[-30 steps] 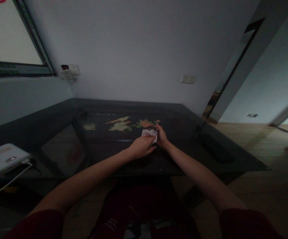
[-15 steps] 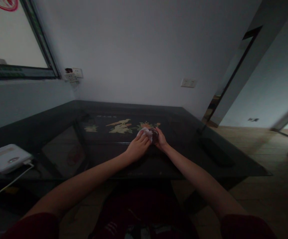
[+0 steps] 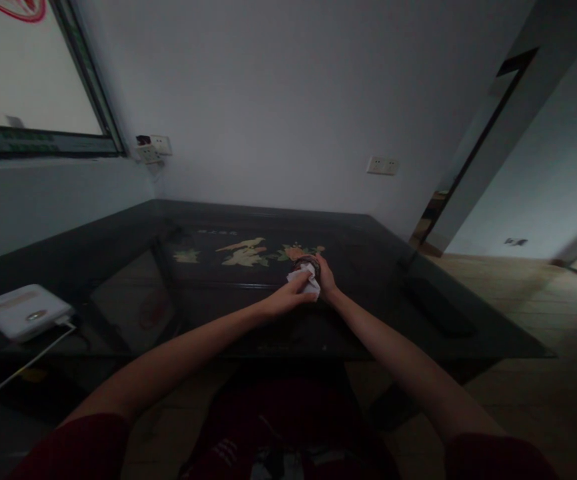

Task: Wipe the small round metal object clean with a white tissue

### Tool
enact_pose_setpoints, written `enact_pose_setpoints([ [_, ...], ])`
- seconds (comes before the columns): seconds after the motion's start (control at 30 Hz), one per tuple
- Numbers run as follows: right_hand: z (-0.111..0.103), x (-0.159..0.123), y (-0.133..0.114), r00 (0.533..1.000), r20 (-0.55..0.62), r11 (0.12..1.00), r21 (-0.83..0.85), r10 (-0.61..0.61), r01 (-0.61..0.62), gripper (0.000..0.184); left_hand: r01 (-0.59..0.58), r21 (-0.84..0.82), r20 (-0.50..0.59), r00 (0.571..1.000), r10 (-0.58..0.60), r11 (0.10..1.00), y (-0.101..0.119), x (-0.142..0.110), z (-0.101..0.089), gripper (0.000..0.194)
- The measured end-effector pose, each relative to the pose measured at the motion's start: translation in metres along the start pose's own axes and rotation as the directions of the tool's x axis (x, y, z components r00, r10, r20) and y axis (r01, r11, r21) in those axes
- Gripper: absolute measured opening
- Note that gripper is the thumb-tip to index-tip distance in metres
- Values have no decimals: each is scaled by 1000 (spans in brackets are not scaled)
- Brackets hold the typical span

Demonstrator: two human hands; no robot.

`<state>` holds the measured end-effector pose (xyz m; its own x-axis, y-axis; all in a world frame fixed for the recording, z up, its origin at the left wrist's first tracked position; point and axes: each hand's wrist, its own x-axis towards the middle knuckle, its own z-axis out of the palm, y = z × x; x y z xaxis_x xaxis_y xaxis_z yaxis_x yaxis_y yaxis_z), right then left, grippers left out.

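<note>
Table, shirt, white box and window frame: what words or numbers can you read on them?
I can't read any words or numbers for sure.
Table: a row of pale characters behind the bird picture, too blurred.
Shirt: pale print, too dark and blurred.
White box: no letters show clearly.
Window frame: green marks, too blurred.

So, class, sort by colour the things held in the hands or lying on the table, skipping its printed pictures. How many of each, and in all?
White: 3 (tissue, box, cable)
Dark: 2 (held round thing, long thing at right)
Total: 5
</note>
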<state>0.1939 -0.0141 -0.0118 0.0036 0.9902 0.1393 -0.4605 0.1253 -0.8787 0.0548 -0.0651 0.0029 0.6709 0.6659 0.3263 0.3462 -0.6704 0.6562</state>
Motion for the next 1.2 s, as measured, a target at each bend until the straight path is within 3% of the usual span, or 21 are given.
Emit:
enact_pose_setpoints([
  [0.1, 0, 2, 1, 999, -28, 999, 18, 27, -27, 40, 12, -28, -11, 1000, -12, 1000, 0, -1, -3, 50],
  [0.27, 2, -2, 1, 999, -38, 1000, -4, -17, 17, 37, -35, 263, -13, 999, 40, 964, 7, -7, -15, 35],
  [0.5, 4, -4, 0, 998, 44, 996, -75, -45, 49, 39, -193, 638, 101, 981, 168, 745, 6, -13, -28, 28],
  [0.63, 1, -2, 1, 999, 44, 998, -58, -16, 19, 42, -270, 740, 122, 954, 272, 616, -2, -10, -29, 28],
  [0.77, -1, 0, 3, 1000, 17, 1000, 8, 26, -26, 38, -249, 787, 104, 955, 277, 565, -6, -8, -28, 29],
  [1.0, -1, -1, 3, 997, 52, 996, -61, -57, 61, 44, -259, 759, 114, 956, 269, 598, -2, -9, -18, 29],
  [1.2, 0, -3, 0, 995, 81, 993, -98, -53, 61, 50, -30, 578, -51, 996, 72, 815, 8, -7, -6, 29],
])
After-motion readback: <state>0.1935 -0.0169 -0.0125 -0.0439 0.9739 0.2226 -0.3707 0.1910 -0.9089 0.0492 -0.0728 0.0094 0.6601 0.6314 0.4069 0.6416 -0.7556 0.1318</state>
